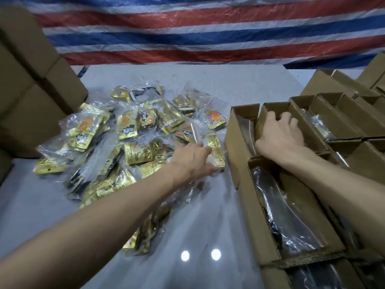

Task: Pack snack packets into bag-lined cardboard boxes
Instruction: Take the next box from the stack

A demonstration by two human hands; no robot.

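Snack packets (129, 147) heaped in clear bags, centre-left on grey table (208, 215). Left hand (193, 161) palm down, fingers closing on a gold packet (215, 151) at the heap's right edge. Right hand (281, 136) grips a flap of the open cardboard box (241, 142), right.

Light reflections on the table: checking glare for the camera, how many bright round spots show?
2. Both lie on the bare grey table near its front edge: one spot on the left, the other spot just to its right, beside the cardboard boxes. None seems hidden.
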